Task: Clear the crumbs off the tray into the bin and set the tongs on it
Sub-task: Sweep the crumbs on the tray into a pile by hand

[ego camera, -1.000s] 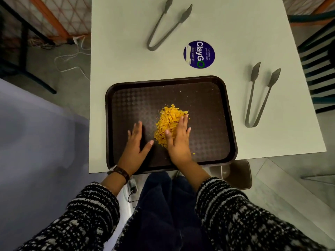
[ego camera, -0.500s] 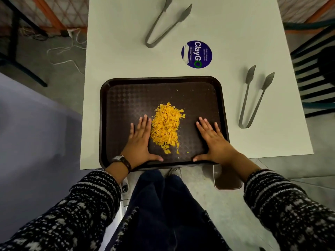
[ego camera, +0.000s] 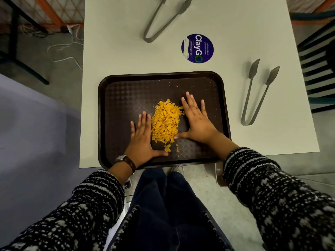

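Observation:
A dark brown tray (ego camera: 126,91) lies at the near edge of a white table. A heap of orange crumbs (ego camera: 165,120) sits in the tray's middle. My left hand (ego camera: 141,140) lies flat on the tray against the heap's left side, thumb stretched under it. My right hand (ego camera: 197,120) lies flat on the heap's right side, fingers straight, thumb touching the crumbs. One pair of grey metal tongs (ego camera: 257,93) lies on the table right of the tray. A second pair of tongs (ego camera: 163,20) lies at the far edge.
A round blue "ClayGO" sticker (ego camera: 197,48) is on the table behind the tray. A chair (ego camera: 319,69) stands at the right. Part of a grey container (ego camera: 220,175) shows on the floor under the table's near edge. Cables lie on the floor at far left.
My right hand moved out to the right of the heap, then slid back left against the crumbs. My left hand closed in on the heap's left side.

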Demonstrator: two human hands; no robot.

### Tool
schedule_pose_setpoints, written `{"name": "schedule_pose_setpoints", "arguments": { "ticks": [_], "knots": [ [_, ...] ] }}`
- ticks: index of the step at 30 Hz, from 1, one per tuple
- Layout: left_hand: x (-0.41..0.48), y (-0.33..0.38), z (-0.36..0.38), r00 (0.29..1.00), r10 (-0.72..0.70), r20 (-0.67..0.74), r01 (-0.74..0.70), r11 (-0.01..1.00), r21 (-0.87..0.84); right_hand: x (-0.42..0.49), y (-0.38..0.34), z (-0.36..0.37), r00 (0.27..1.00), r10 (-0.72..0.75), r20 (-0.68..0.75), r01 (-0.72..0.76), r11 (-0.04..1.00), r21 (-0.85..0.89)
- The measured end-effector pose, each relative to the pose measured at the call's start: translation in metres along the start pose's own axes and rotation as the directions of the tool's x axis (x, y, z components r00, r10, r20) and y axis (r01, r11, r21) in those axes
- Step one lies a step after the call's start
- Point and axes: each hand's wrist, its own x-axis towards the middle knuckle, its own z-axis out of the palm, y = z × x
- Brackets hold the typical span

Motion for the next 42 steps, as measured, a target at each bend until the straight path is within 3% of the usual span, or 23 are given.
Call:
{"name": "schedule_pose_setpoints", "arguments": {
  "ticks": [5, 14, 24, 28, 37, 42],
  "knots": [
    [-0.005, 0.009, 0.01, 1.0, -0.019, -0.02, 0.019, 1.0, 0.004, -0.014, -0.001, 0.002, 0.998, 0.055, -0.032, -0.054, 0.998, 0.033],
    [0.014, 0.008, -0.001, 0.997, -0.025, -0.076, 0.025, 1.0, -0.004, -0.059, -0.007, 0.027, 0.997, 0.05, 0.055, -0.05, 0.999, 0.003],
    [-0.006, -0.016, 0.004, 0.997, -0.03, -0.07, 0.024, 0.997, -0.079, -0.008, -0.025, 0.02, 0.988, 0.133, -0.076, -0.128, 0.989, 0.073],
    [-0.007, -0.014, 0.008, 0.997, -0.005, -0.079, 0.002, 0.999, -0.033, -0.012, -0.032, 0.024, 0.989, 0.11, -0.098, -0.09, 0.978, 0.186],
    [0.015, 0.011, 0.012, 0.995, 0.034, -0.089, -0.038, 0.998, -0.052, -0.014, -0.052, 0.037, 0.926, 0.338, -0.172, -0.192, 0.81, 0.554],
    [0.033, 0.017, 0.009, 0.989, 0.084, -0.12, -0.097, 0.99, -0.101, 0.003, -0.057, 0.037, 0.903, 0.387, -0.186, -0.201, 0.764, 0.614]
  ]
}}
